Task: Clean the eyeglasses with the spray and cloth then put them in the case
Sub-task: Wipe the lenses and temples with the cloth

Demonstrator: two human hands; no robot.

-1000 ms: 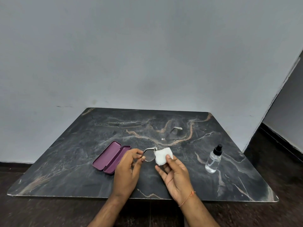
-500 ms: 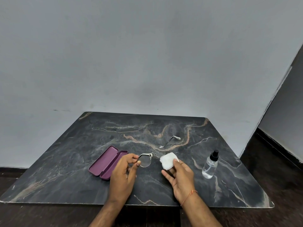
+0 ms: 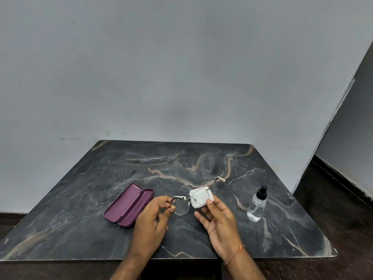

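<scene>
My left hand (image 3: 150, 221) pinches the eyeglasses (image 3: 190, 201) by the frame's left edge; my right hand (image 3: 219, 219) pinches the cloth (image 3: 198, 199) around the other lens. They look light and fragile, so I'd grip the frame.

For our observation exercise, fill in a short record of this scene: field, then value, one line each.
Surface: dark marble table
Left hand: pinches the eyeglasses at one temple
Right hand: holds the white cloth behind one lens, thumb on the cloth's near edge
Case: purple, open, empty, left of the hands
Spray bottle: upright, black cap, right of the hands, untouched
Stage: wiping the lens; glasses not yet in case
</scene>
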